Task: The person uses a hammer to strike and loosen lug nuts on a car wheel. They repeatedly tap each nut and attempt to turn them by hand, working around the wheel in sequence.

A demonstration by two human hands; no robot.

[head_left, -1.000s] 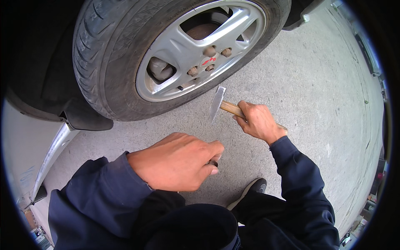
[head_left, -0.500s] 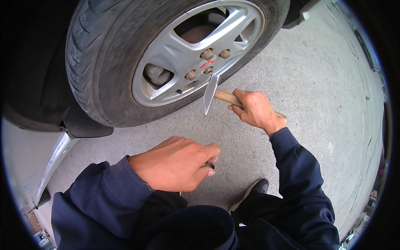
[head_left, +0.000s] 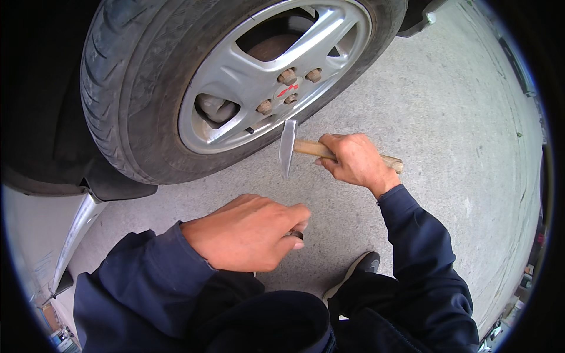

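A hammer (head_left: 288, 148) with a pale metal head and a wooden handle is gripped in my right hand (head_left: 357, 159). Its head hangs just in front of the lower edge of a car wheel (head_left: 226, 62), with the pointed end toward me. My left hand (head_left: 250, 230) is closed nearer to my body, fingers curled. A small dark, rounded thing (head_left: 297, 235) shows between its thumb and forefinger; most of it is hidden in the fist. Several rusty lug nuts (head_left: 288, 76) sit around the hub of the silver rim.
The dark tire (head_left: 141, 100) fills the upper left under a black wheel arch. A mud flap (head_left: 120, 187) and a light body panel edge (head_left: 76, 232) are at the left. Grey concrete (head_left: 447, 129) spreads to the right. My shoe (head_left: 356, 272) stands below the hands.
The hammer has come down and slightly left, away from the hub, and its head is more upright. My left hand stays in place. The wheel appears shifted slightly left in view.
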